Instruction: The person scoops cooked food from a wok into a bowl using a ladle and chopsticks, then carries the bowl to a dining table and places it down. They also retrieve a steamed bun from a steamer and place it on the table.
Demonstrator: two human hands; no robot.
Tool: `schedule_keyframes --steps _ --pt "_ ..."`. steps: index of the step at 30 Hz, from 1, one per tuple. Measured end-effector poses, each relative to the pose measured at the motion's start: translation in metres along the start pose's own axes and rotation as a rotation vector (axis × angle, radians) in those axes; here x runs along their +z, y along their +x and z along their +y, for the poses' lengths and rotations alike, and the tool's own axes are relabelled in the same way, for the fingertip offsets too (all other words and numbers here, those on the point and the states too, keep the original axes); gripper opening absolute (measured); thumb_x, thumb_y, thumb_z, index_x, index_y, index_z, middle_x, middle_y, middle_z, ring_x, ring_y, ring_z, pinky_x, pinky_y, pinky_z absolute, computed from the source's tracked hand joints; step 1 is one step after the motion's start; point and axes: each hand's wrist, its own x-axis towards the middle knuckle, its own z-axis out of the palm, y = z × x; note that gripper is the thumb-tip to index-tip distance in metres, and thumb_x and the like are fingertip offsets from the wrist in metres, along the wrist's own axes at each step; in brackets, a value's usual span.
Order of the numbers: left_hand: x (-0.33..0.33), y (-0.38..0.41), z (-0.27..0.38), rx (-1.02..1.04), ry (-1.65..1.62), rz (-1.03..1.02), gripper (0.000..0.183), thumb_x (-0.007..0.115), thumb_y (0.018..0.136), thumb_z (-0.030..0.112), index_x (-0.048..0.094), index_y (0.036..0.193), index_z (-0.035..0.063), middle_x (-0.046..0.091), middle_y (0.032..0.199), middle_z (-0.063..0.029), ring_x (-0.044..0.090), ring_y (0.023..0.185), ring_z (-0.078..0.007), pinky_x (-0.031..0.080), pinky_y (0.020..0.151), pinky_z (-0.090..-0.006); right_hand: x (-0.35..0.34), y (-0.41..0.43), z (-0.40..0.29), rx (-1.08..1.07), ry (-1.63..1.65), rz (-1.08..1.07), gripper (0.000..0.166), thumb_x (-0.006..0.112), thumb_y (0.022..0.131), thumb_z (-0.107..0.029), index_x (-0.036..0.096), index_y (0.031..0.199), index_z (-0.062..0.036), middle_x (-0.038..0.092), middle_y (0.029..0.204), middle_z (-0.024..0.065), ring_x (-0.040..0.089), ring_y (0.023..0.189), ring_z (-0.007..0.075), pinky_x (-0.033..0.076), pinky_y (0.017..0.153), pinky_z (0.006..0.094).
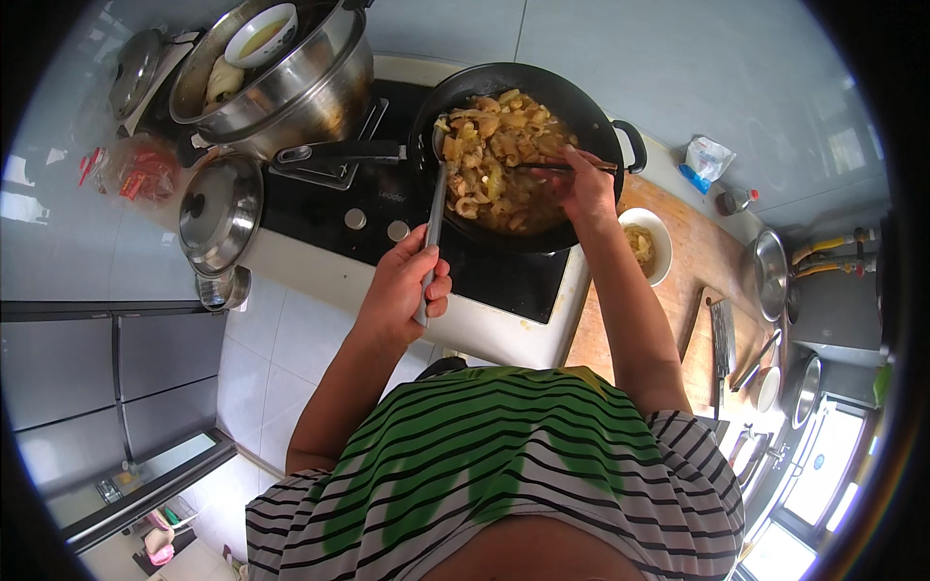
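My left hand (411,282) grips the grey handle of a ladle or spoon (436,210), whose head rests against the left inner side of a black wok (501,75). Over the wok's right part, my right hand (585,187) holds dark chopsticks (563,166), with their tips in the food. Chunks of stewed food (501,152), pale and brown in a little liquid, fill the wok. It sits on a black glass cooktop (320,225); its long handle (341,152) points left and a loop handle (633,145) is on the right.
A large steel steamer pot (312,94) holds a white bowl (261,36). Near it stands a steel lid (221,216). To the right are a bowl of food (647,243), a wooden board (603,327), a cleaver (721,338), a seasoning bag (705,163) and a small bottle (736,202).
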Motion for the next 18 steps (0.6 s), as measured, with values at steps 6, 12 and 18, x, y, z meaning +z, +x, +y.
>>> schedule_keyframes --steps 6,12,18 --pt "0.005 -0.008 0.001 0.000 0.008 -0.064 0.032 0.043 0.095 0.012 0.044 0.127 0.0155 0.048 0.074 -0.0011 0.039 0.052 -0.0047 0.029 0.038 -0.0173 -0.004 -0.021 -0.014 -0.069 -0.001 0.014 0.020 0.055 0.090 -0.013 0.054 0.100 0.0048 0.061 0.088 0.0186 0.067 0.072 0.0312 0.046 0.045 0.0241" --pt "0.023 -0.009 0.003 -0.008 0.010 -0.111 0.034 0.044 0.095 0.012 0.043 0.129 0.0153 0.048 0.075 -0.0011 0.039 0.052 -0.0042 0.029 0.039 -0.0172 -0.009 -0.033 -0.043 -0.152 -0.079 0.028 0.020 0.055 0.090 -0.013 0.055 0.098 0.0048 0.062 0.088 0.0177 0.067 0.072 0.0302 0.047 0.045 0.0242" --pt "0.031 0.001 0.004 -0.028 0.017 -0.176 0.034 0.044 0.094 0.011 0.043 0.128 0.0144 0.048 0.075 -0.0011 0.039 0.052 -0.0045 0.030 0.039 -0.0177 -0.016 -0.034 -0.057 -0.170 -0.047 0.131 0.019 0.055 0.088 -0.010 0.053 0.098 0.0056 0.062 0.089 0.0179 0.067 0.068 0.0282 0.048 0.046 0.0234"
